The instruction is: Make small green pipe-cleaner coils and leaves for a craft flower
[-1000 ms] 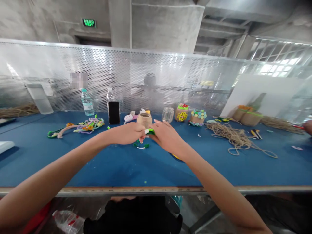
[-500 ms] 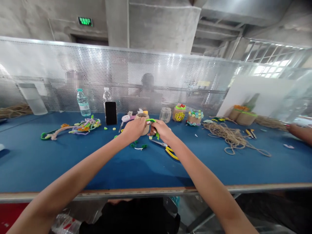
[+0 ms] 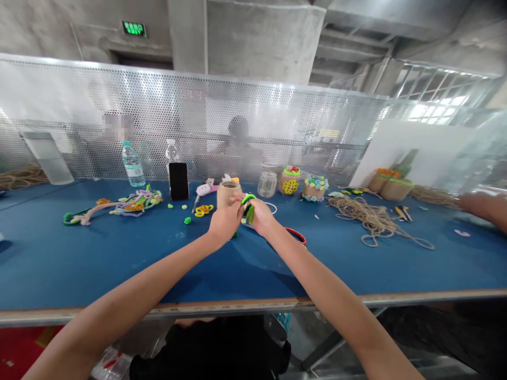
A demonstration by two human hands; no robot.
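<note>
My left hand (image 3: 226, 221) and my right hand (image 3: 262, 216) meet above the table, both closed on green pipe cleaners (image 3: 249, 208), light and dark green together. Fingers hide part of the bundle. Just behind my left hand stands a jar wrapped in twine (image 3: 228, 192), its mouth open upward. Beneath my right forearm a pair of scissors shows a red-edged handle loop (image 3: 298, 235); the rest is mostly covered. A yellow pipe-cleaner flower shape (image 3: 204, 210) and a small green piece (image 3: 187, 220) lie left of my left hand.
A phone (image 3: 178, 181) stands against a bottle. Bundled coloured pipe cleaners (image 3: 137, 203) lie at left. Behind are a glass jar (image 3: 267, 184) and decorated jars (image 3: 290, 182). Loose twine (image 3: 368, 217) spreads at right, near another person's hand (image 3: 481, 208). A perforated metal screen (image 3: 190, 111) borders the back.
My left hand has moved right and down, uncovering the twine-wrapped jar. The green pipe cleaner is now a bunched bundle between my hands. The scissors' loop shows farther right, past my right forearm.
</note>
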